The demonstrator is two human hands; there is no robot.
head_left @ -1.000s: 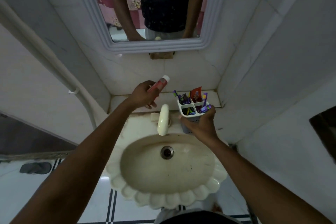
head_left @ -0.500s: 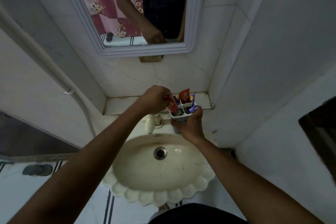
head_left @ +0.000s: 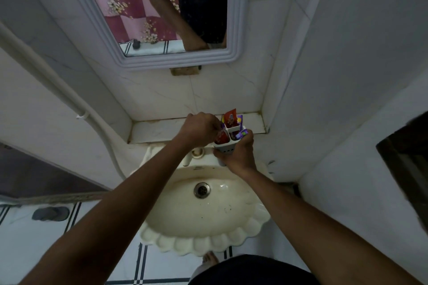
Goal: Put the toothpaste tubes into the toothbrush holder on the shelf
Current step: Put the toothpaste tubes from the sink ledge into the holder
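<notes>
My right hand point(head_left: 238, 157) grips the white toothbrush holder point(head_left: 225, 148) from its near side and holds it over the back rim of the sink, just in front of the tiled shelf point(head_left: 159, 131). My left hand point(head_left: 200, 128) is closed on a red toothpaste tube point(head_left: 221, 137) that stands in the holder's front left compartment. Another red tube point(head_left: 230, 118) sticks up from the back compartment, with purple toothbrushes point(head_left: 243, 133) beside it.
A cream scalloped sink point(head_left: 203, 206) with a tap point(head_left: 187, 159) lies below the hands. A framed mirror point(head_left: 162, 18) hangs above the shelf. A white pipe point(head_left: 69, 97) runs down the left wall. A slipper point(head_left: 49, 213) lies on the floor at left.
My left hand carried the red tube from left of the holder over to it and pushed it down into the front left compartment. My right hand kept hold of the holder.
</notes>
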